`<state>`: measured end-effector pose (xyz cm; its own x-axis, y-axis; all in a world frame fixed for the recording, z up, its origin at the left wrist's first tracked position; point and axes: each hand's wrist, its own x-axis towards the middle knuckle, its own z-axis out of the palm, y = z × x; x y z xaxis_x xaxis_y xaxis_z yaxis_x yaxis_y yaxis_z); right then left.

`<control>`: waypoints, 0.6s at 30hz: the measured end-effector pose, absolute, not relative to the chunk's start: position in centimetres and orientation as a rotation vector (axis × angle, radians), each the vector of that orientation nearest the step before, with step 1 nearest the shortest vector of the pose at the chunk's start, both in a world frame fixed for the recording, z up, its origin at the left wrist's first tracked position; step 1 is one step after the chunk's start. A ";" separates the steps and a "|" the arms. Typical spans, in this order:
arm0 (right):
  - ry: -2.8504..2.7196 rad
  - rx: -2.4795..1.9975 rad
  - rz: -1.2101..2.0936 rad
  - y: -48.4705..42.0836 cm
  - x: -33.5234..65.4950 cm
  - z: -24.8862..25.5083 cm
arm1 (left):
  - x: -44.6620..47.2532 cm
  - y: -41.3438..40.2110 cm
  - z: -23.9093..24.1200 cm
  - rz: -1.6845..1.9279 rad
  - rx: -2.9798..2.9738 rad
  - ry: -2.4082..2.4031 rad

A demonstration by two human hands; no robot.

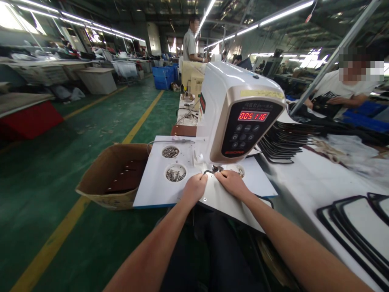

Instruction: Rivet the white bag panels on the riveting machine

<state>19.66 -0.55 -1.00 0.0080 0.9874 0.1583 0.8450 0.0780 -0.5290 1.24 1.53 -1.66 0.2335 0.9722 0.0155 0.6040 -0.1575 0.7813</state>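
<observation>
A white panel with black edging (225, 200) lies under both my hands, its far edge at the working point of a white riveting machine (219, 101). My left hand (195, 187) grips the panel's left corner, thumb on top. Closed on the far edge, to the right of that, is my right hand (232, 182). Two small metal eyelets show on the panel near my left hand. The machine's red display reads 005116. Small metal parts fill round wells (175, 173) in the white worktop (152, 190); another well is partly covered behind my right hand.
On the floor at left stands a cardboard box (112, 198) with brown pieces inside. Stacked black-edged panels (282, 142) lie on the right-hand table, with more panels (355, 227) nearer. A person (343, 87) works at far right; another person (190, 44) stands behind the machine.
</observation>
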 end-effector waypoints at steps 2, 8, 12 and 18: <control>-1.869 -1.811 0.449 -0.5 19.7 -1.1 | 1.2 1.8 -1.8 0.717 1.841 1.420; -1.803 -1.839 0.506 -0.8 19.4 -1.6 | 1.1 2.2 -1.7 0.723 1.831 1.364; -1.741 -1.821 0.487 -1.2 19.0 -1.2 | 0.5 1.3 -1.3 0.753 1.818 1.377; -1.242 -1.750 0.611 -6.7 17.3 -3.2 | -2.4 -3.6 -1.3 0.867 1.609 1.367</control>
<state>17.27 -6.72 -3.19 0.3792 0.9206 0.0930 0.4877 -0.1134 -0.8656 -2.37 -3.63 -1.27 0.1685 0.9856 -0.0114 0.4102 -0.0596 0.9101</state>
